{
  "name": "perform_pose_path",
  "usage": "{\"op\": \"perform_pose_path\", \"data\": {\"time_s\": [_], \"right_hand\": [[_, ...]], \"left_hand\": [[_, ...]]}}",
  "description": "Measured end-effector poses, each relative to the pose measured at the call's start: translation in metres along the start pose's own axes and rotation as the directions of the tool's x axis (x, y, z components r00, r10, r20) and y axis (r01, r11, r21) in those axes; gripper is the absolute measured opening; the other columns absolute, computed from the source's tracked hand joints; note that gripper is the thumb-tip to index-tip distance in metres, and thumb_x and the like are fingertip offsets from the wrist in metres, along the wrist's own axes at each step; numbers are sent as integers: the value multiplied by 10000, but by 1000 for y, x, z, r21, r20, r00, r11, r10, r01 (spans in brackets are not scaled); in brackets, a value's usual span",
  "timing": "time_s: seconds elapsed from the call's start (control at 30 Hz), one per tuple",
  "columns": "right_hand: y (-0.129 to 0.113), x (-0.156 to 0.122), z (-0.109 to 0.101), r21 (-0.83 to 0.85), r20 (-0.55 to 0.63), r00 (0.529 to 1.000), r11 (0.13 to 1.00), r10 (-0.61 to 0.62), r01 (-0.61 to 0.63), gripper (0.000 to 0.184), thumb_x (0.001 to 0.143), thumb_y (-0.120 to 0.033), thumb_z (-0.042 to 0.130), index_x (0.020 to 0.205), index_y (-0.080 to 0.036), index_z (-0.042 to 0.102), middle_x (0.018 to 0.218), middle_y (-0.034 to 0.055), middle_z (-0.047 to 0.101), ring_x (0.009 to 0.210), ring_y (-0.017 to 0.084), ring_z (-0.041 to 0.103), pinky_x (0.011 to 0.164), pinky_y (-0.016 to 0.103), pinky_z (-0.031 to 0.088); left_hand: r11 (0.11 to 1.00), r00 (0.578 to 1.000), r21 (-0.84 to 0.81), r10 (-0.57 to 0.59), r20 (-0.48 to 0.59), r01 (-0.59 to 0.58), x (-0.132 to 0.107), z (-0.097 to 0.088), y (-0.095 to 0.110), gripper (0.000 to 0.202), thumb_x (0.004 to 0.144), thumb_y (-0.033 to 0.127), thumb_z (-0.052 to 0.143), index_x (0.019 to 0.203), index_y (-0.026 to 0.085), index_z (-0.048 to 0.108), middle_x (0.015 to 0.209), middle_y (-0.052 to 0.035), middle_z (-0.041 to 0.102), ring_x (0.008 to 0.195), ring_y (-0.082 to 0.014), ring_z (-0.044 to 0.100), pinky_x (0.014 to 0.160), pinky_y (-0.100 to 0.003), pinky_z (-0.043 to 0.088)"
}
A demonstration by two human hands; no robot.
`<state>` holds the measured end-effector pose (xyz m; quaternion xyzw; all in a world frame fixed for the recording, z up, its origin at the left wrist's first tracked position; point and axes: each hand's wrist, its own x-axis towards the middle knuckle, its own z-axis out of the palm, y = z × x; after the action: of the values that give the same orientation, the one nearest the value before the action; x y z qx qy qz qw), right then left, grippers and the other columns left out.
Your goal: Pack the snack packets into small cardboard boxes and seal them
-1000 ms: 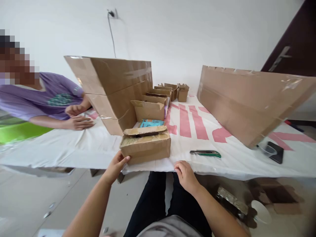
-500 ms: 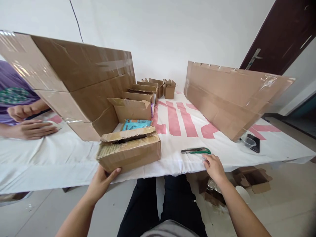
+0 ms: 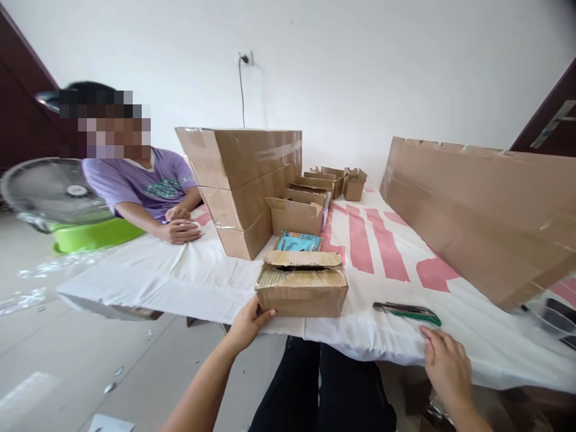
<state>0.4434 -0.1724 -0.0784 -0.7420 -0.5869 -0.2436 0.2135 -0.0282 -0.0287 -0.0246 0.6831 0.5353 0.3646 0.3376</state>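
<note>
A small cardboard box (image 3: 301, 300) sits near the table's front edge, its top flaps worn and parted by a dark gap. My left hand (image 3: 248, 324) grips its lower left corner, thumb against the front face and the other fingers partly hidden at the side. A green utility knife (image 3: 408, 312) lies flat on the white cloth to the right of the box. Just below the knife's handle, my right hand (image 3: 447, 363) rests at the table edge, empty, fingers loosely stretched out. Behind the box lies a blue packet (image 3: 299, 242).
Stacked cartons (image 3: 252, 198) stand at left; several open boxes (image 3: 294, 216) run back behind the packet. A large cardboard panel (image 3: 477, 210) stands at right, near a clear plastic cup (image 3: 551, 318). A person in a purple shirt (image 3: 153, 186) sits at left, beside a fan (image 3: 67, 192).
My view has swung left, so the table's things appear further right and the seated person shows more fully. My left hand stays on the box; my right hand remains beside the knife.
</note>
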Motion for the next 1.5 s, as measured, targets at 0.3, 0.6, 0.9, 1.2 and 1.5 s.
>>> {"op": "perform_pose_path", "data": {"time_s": [0.3, 0.6, 0.9, 1.2, 1.5], "right_hand": [[32, 24, 4, 319, 82, 985, 933, 150, -168, 466, 905, -512, 330, 1009, -170, 630, 952, 140, 701, 873, 303, 654, 791, 453, 518], [33, 57, 32, 248, 242, 970, 964, 35, -96, 508, 803, -585, 406, 1107, -276, 670, 1148, 80, 689, 1027, 341, 634, 766, 495, 530], [35, 80, 23, 455, 187, 982, 883, 32, -115, 380, 809, -509, 445, 1010, -239, 620, 1010, 96, 686, 946, 309, 656, 857, 479, 513], [-161, 197, -92, 488, -338, 802, 637, -492, 597, 333, 950, -155, 427, 1261, -220, 528, 1125, 81, 564, 1029, 222, 566, 914, 390, 489], [-191, 208, -82, 246, -348, 486, 422, -802, 873, 407, 906, -5, 375, 1162, -194, 629, 1106, 74, 628, 1001, 209, 544, 849, 372, 486]], "left_hand": [[993, 988, -94, 84, 128, -72, 1, -7, 8, 536, 752, 450, 713, 1223, 224, 591, 1218, -101, 664, 1144, -337, 586, 995, -476, 458], [825, 970, -517, 240, -44, -227, 49, -14, 39, 658, 847, 699, 477, 1356, 282, 466, 1520, -92, 348, 1399, -360, 296, 1122, -509, 261], [749, 965, -614, 248, -88, -248, 53, 19, 32, 485, 881, 607, 424, 1218, 259, 448, 1268, -72, 535, 1178, -320, 505, 1012, -455, 385], [722, 967, -646, 215, -133, -249, 49, 23, 45, 489, 853, 588, 422, 1202, 246, 450, 1249, -62, 549, 1187, -312, 515, 1011, -444, 409], [748, 970, -618, 211, -120, -240, 45, 17, 48, 510, 851, 590, 447, 1213, 232, 464, 1295, -77, 540, 1231, -323, 499, 1040, -458, 393]]}}
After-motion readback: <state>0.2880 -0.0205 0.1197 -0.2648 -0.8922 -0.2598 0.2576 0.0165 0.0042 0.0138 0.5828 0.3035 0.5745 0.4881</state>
